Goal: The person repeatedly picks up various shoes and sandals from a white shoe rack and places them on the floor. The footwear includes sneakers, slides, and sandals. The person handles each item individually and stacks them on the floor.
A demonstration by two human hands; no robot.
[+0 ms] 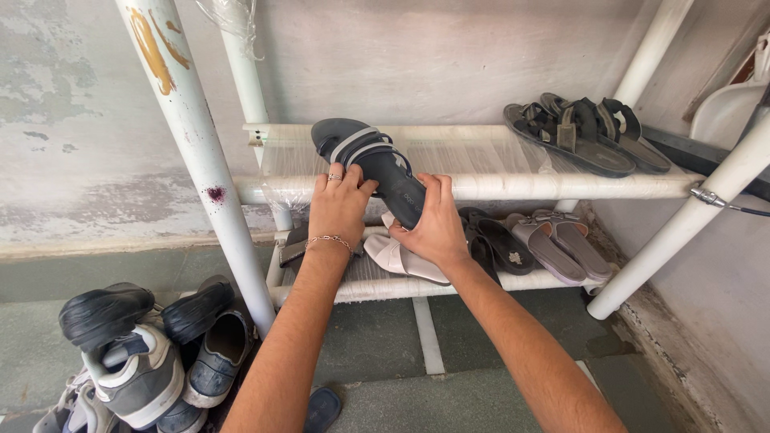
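Gripping a dark grey sandal (377,164) with both hands: left hand (340,207) with fingers closed over its near edge, right hand (435,227) with fingers closed around its toe end. Sandal lying tilted on the front rail of the upper shelf (513,186), heel end reaching back over the plastic-wrapped shelf top.

Sharing that shelf, well apart at the right: a pair of dark strapped sandals (589,132). Crowding the lower shelf (385,287) just under the hands: a pale sandal (401,258), black slippers (497,244), grey slippers (557,244). Standing just left of the left forearm: a white pipe post (204,160), stained orange and red. Piling up on the floor at lower left: worn sneakers (144,345).

Rack made of white pipes, standing against a patchy plaster wall (72,120) on a grey tiled floor (449,377).

Hiding behind the left wrist: a dark object on the lower shelf, not identifiable. Cut off at the top right edge: a white curved object. Partly covered by the left forearm: a dark sole on the floor.
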